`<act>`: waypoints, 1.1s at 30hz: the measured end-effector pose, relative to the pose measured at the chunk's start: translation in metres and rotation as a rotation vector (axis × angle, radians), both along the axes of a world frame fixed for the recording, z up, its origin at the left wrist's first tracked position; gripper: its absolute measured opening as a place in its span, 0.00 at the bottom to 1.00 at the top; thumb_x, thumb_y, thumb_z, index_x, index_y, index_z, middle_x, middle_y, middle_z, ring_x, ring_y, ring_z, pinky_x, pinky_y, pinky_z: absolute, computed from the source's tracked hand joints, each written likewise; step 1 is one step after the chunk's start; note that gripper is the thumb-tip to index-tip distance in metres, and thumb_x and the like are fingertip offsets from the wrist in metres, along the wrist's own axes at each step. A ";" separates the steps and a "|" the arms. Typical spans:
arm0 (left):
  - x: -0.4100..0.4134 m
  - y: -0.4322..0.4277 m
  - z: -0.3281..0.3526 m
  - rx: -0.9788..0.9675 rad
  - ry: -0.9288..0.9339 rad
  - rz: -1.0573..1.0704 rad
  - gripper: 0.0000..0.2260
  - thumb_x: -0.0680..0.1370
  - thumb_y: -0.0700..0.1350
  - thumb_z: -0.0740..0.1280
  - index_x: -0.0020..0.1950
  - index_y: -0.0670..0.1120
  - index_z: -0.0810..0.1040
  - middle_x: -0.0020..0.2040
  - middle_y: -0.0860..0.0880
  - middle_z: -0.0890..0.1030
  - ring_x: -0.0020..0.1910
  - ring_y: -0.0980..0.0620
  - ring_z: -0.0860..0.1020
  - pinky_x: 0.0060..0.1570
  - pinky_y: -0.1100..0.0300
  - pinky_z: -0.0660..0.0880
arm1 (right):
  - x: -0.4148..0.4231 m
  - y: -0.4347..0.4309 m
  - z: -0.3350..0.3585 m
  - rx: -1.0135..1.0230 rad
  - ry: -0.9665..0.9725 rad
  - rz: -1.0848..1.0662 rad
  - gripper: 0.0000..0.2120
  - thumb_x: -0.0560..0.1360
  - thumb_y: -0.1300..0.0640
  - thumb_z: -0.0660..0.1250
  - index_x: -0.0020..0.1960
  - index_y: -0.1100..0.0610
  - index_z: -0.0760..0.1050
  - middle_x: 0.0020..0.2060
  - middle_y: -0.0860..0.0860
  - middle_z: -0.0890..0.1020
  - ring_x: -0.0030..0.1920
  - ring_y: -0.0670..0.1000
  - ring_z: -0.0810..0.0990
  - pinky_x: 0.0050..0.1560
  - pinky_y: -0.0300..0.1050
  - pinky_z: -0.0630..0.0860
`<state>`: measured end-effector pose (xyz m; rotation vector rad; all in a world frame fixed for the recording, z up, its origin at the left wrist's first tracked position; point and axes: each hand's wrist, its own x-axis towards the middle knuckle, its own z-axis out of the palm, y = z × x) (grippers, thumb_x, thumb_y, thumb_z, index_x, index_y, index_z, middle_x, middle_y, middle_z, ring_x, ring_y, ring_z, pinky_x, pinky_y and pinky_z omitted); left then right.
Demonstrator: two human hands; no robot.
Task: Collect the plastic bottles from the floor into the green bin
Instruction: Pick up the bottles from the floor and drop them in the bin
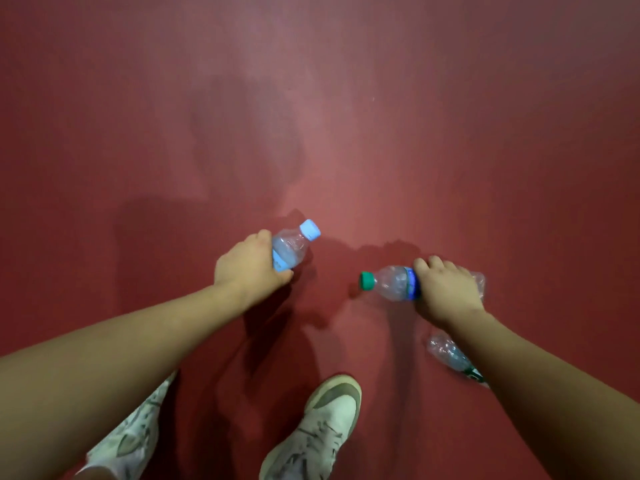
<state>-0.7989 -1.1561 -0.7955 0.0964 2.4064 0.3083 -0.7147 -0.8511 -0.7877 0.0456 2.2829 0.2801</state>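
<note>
Clear plastic bottle with a light-blue cap (294,247) is clamped in my left grip (249,268), a clear green-capped bottle (389,282) in my right grip (446,292), both close to the dark red floor (346,116). One each, I judge, to carry two per trip. A crushed clear bottle (445,349) lies on the floor beneath my right forearm (536,368). No green bin is in view.

Blue-capped bottle (292,249): clear, gripped in left hand (247,268)
Green-capped bottle (391,283): sideways in right hand (446,292)
Third bottle (446,353): crushed, on floor (346,133), below right hand
</note>
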 end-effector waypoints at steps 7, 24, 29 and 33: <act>-0.013 -0.055 0.215 0.144 -0.033 0.478 0.24 0.66 0.63 0.71 0.51 0.47 0.73 0.47 0.48 0.80 0.49 0.44 0.80 0.44 0.54 0.74 | -0.053 -0.135 0.226 -0.495 0.162 -0.853 0.23 0.71 0.44 0.71 0.53 0.56 0.65 0.46 0.53 0.79 0.50 0.59 0.81 0.42 0.47 0.70; 0.079 -0.461 0.753 0.420 0.531 1.282 0.24 0.69 0.66 0.68 0.47 0.45 0.79 0.38 0.51 0.81 0.32 0.56 0.79 0.27 0.68 0.70 | -0.124 -0.593 0.762 -1.104 0.226 -0.205 0.23 0.60 0.38 0.67 0.44 0.55 0.77 0.35 0.52 0.83 0.36 0.53 0.84 0.43 0.54 0.82; 0.175 -0.614 0.802 0.456 0.679 1.510 0.37 0.58 0.75 0.59 0.48 0.46 0.80 0.42 0.48 0.84 0.37 0.51 0.83 0.37 0.60 0.77 | -0.071 -0.766 0.813 -1.167 0.164 -0.003 0.21 0.62 0.38 0.69 0.46 0.52 0.77 0.38 0.52 0.83 0.37 0.55 0.85 0.45 0.57 0.82; 0.251 -0.704 0.822 0.467 0.780 1.685 0.33 0.63 0.72 0.63 0.51 0.46 0.80 0.44 0.47 0.84 0.37 0.51 0.83 0.38 0.58 0.80 | -0.016 -0.896 0.830 -1.210 0.079 0.165 0.29 0.58 0.33 0.68 0.51 0.52 0.74 0.42 0.51 0.83 0.39 0.55 0.85 0.48 0.59 0.82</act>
